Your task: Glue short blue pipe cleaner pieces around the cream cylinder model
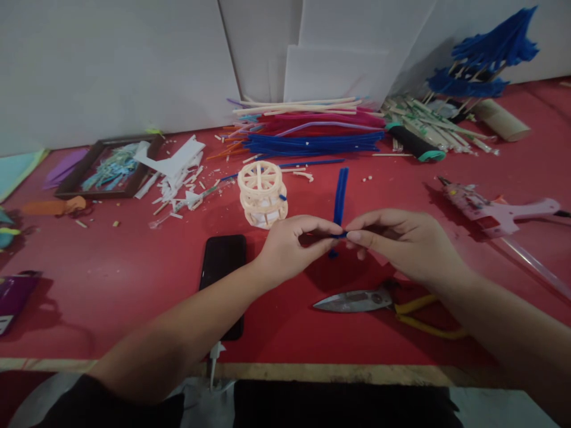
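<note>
My left hand [292, 246] and my right hand [408, 246] meet above the red table, thumbs and forefingers pinched on a short blue pipe cleaner piece [342, 235]. Most of that piece is covered by the fingertips. Just beyond them, longer blue pipe cleaner lengths [341, 193] lie side by side; whether they join the pinched piece I cannot tell. A cream, round, tiered frame [261, 193] made of pipe cleaners stands past my left hand, with a small blue bit on its side. Beneath my right wrist lie scissors [357, 301] with yellow handles [417, 306].
A black phone [223, 261] with a white cable is beside my left forearm. A pink glue gun [495, 214] rests at right. Bundled pipe cleaners [312, 144], a brown tray [98, 193] of scraps, white offcuts [178, 169] and a blue-topped model [484, 65] line the back.
</note>
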A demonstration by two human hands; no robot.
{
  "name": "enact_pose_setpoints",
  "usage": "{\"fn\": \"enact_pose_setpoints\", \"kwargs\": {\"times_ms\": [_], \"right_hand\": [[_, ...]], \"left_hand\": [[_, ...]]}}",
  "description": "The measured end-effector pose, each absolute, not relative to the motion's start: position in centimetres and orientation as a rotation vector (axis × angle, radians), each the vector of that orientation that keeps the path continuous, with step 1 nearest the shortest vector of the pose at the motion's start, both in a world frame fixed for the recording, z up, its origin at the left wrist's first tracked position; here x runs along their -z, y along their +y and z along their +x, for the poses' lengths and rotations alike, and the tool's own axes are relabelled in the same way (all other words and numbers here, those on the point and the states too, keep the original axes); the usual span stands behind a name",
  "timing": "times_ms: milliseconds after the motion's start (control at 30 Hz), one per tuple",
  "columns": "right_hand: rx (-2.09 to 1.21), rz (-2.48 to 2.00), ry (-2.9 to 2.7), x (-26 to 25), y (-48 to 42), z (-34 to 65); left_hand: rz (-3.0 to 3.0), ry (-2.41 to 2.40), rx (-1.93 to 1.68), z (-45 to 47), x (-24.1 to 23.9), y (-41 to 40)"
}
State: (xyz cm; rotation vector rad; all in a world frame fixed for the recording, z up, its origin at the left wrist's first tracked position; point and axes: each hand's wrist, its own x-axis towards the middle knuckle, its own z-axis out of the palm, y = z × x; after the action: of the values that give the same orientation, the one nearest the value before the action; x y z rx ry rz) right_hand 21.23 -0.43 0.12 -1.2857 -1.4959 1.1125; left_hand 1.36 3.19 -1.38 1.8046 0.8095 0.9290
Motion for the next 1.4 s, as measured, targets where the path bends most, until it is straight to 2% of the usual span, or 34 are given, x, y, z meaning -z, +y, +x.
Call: {"fn": "enact_pose_setpoints", "kwargs": {"times_ms": [100, 333, 567, 900, 1067, 1400], "right_hand": [[-1.046, -1.286, -1.550, 0.0, -0.4, 21.2], [-0.570, -1.193, -1.903, 0.2, -0.5, 21.3], [-0.350, -1.128, -2.031, 0.7, -0.6, 21.3], [-0.483, -1.093, -1.986, 0.4, -0.6, 21.3], [-0.429, -1.037, -2.082, 0.5, -0.4, 21.4], [-0.525, -1.049, -2.093, 0.4, -0.6, 21.5]], "left_hand": [[1.716, 0.789, -0.933, 1.4, 1.7, 3.3], [1.293, 0.771, -0.777, 1.7, 1.7, 3.2], [1.205, 0.859, -0.680, 1.8, 1.0, 3.3], [0.970, 0.796, -0.633, 1.8, 0.2, 3.5], [0.941, 0.823, -0.579, 1.9, 0.2, 3.5], [0.929, 0.821, -0.514, 1.7, 0.2, 3.5]]}}
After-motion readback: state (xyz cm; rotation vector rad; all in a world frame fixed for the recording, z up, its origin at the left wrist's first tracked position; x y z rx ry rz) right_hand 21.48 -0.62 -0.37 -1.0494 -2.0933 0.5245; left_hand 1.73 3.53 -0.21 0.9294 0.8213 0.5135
